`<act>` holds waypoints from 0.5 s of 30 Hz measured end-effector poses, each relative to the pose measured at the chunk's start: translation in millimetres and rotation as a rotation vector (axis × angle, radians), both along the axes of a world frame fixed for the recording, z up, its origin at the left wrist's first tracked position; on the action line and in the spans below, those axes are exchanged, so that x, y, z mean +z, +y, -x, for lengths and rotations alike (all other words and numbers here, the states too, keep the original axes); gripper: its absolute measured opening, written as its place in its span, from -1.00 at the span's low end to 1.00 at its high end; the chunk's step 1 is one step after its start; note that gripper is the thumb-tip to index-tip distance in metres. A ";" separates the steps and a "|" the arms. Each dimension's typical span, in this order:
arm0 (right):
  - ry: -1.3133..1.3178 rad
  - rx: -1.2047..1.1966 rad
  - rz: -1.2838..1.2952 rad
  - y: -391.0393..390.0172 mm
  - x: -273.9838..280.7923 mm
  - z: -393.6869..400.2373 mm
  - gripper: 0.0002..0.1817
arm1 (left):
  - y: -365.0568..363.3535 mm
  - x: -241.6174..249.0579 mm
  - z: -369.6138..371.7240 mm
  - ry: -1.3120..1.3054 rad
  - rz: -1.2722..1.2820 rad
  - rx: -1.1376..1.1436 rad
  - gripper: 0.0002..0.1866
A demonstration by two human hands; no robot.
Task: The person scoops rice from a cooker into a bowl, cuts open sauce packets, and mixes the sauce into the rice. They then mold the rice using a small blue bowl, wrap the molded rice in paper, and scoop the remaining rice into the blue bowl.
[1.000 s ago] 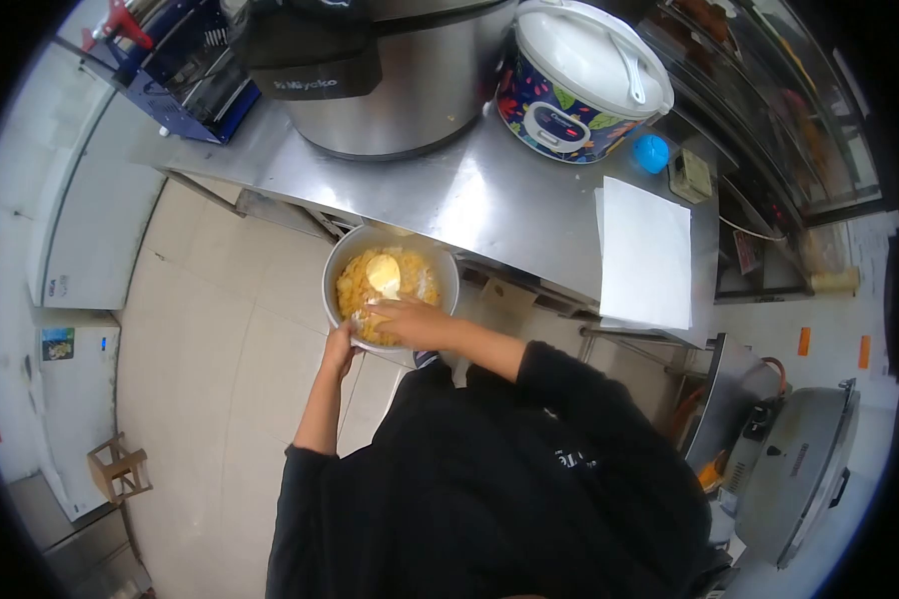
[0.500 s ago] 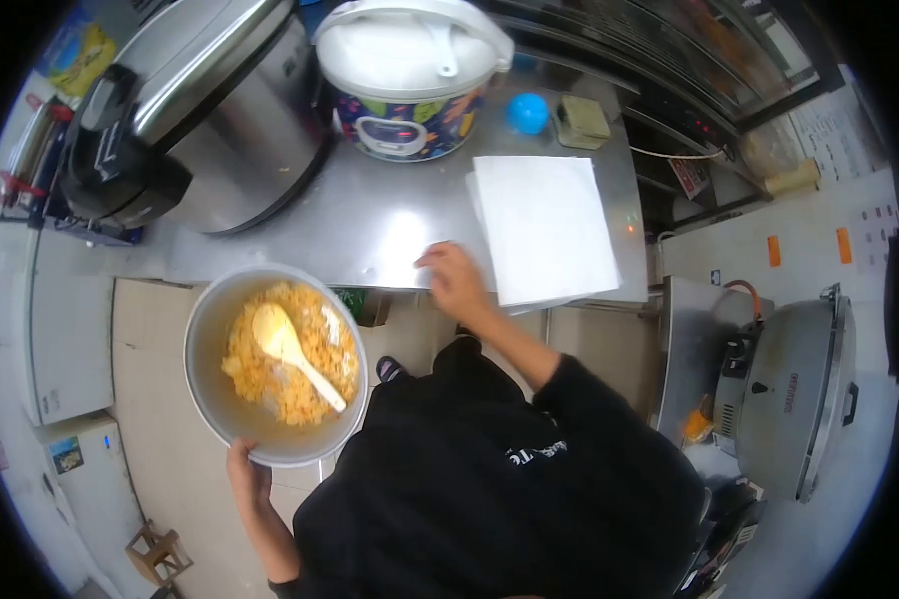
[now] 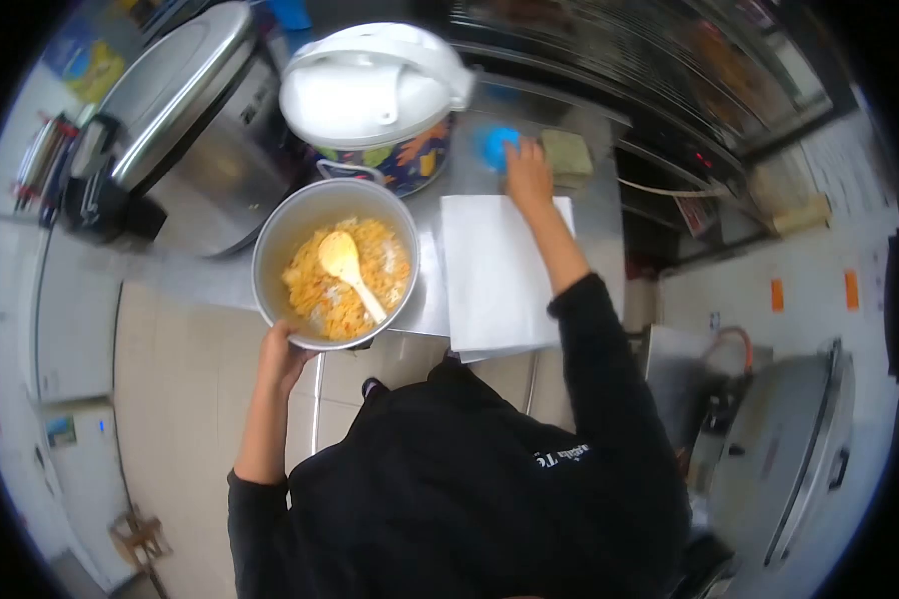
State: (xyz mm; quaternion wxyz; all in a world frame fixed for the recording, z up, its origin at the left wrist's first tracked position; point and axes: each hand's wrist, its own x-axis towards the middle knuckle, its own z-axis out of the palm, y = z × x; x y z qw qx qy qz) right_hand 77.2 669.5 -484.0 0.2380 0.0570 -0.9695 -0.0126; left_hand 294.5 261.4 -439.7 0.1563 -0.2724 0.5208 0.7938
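Observation:
My left hand (image 3: 283, 351) is closed on the near rim of a round metal pot (image 3: 270, 250), which is held in front of the counter edge and overlaps it. Yellow-orange rice (image 3: 355, 290) covers the bottom of the pot. On the rice rests a rice paddle (image 3: 350, 270) with its handle pointing toward me. At the back of the counter my right hand (image 3: 529, 172) reaches out, fingers extended and apart. Its fingertips are right at a blurred blue round object (image 3: 498, 148). Below that wrist lies a stack of white paper sheets (image 3: 494, 270).
A patterned rice cooker with a white lid (image 3: 380, 100) stands behind the pot. Left of it is a large steel cooker (image 3: 220, 150). A small greenish square tin (image 3: 566, 158) sits right of my right hand. A grey lidded appliance (image 3: 779, 439) stands at the right.
The pot has moved forward and right with my left hand, up to the counter. My right hand has gone from the counter's front edge to the blue object at the back.

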 end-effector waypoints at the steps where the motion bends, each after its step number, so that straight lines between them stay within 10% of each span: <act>1: 0.068 0.067 -0.189 -1.6 0.9 19.9 -0.56 | -3.4 -9.3 0.2 0.004 -0.013 -0.009 -0.47; 3: 0.100 0.207 -0.416 9.7 -13.9 56.4 -0.56 | -16.6 -24.8 1.8 0.021 -0.033 -0.015 -0.42; 6: -0.376 0.177 -0.457 8.7 -13.7 81.0 -0.49 | 8.5 25.7 -9.0 0.149 0.614 0.329 -0.36; 9: -0.501 0.229 0.029 -5.5 55.1 32.4 -0.27 | 0.4 50.5 -37.9 0.386 0.691 0.490 -0.31; 12: -0.772 0.606 1.061 -36.2 109.9 -35.8 0.00 | 17.1 67.1 -52.4 0.532 0.336 0.427 -0.28; 15: -0.852 1.075 1.032 -132.5 147.9 -105.1 0.04 | 44.2 70.0 -38.6 0.470 -0.301 0.301 -0.28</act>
